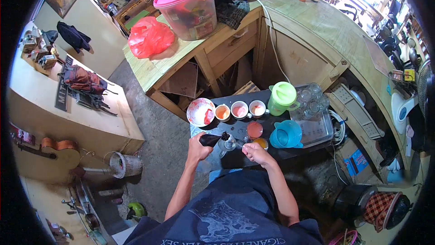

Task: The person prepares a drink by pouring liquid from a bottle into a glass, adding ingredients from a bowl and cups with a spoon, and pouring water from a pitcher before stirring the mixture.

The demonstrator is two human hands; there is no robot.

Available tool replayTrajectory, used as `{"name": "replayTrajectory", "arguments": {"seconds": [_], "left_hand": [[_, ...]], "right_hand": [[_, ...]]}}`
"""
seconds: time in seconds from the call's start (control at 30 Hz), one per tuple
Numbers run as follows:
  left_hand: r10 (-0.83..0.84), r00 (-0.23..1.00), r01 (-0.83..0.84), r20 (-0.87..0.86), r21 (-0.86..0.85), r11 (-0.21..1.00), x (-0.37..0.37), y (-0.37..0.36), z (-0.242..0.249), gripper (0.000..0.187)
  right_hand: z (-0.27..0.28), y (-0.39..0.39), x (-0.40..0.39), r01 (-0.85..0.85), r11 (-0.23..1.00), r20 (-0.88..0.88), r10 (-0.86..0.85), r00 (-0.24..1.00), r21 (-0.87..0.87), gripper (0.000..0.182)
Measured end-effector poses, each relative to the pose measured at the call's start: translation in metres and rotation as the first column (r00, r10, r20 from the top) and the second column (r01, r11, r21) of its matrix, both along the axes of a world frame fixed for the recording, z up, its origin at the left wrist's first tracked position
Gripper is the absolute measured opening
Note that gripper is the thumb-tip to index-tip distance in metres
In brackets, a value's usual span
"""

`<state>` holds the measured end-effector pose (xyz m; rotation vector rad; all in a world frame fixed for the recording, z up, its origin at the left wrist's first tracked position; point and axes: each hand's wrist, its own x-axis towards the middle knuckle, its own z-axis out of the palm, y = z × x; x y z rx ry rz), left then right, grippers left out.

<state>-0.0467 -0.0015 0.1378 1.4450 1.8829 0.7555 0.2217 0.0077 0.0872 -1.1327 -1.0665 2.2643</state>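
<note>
In the head view, my left hand [198, 149] grips a small black pouch [209, 140], tilted to the right. Dark clumps [225, 136] show at its mouth, above a clear glass mug [225, 146]. From the other side my right hand [257, 154] closes on what looks like a metal spoon [239, 143], its end reaching toward the mug. Behind the mug stand several white cups with orange and pinkish contents, one cup [239, 109] in the middle. A glass of reddish drink [254, 130] and a glass of yellow-orange liquid [261, 143] sit near my right hand.
A floral bowl [198, 112] with a red packet stands left on the dark table [290, 155]. To the right are a green lidded pitcher [283, 96], a blue jug [286, 134] and a clear tray [322, 129] with several glasses. A wooden counter [312, 16] curves behind.
</note>
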Motion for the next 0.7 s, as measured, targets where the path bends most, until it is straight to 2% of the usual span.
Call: {"name": "replayTrajectory", "arguments": {"seconds": [0.13,0.23,0.33,0.7], "left_hand": [[0.000,1.000,0.000,-0.008,0.035,0.999,0.000,0.000,-0.001,0.031],[0.011,1.000,-0.014,-0.027,-0.092,0.996,0.001,0.002,0.007,0.037],[0.030,0.999,-0.029,-0.029,0.056,0.998,0.005,0.003,0.006,0.031],[0.039,0.999,-0.038,-0.025,0.045,0.998,0.000,0.008,0.003,0.035]], "right_hand": [[0.001,0.000,0.000,-0.003,1.000,-0.011,0.003,1.000,-0.004,0.026],[0.004,0.001,-0.001,-0.009,1.000,-0.011,0.009,1.000,-0.007,0.025],[0.005,0.001,0.000,-0.003,1.000,-0.021,0.003,1.000,-0.022,0.024],[0.000,0.002,0.003,0.006,1.000,-0.034,-0.006,0.999,0.014,0.027]]}}
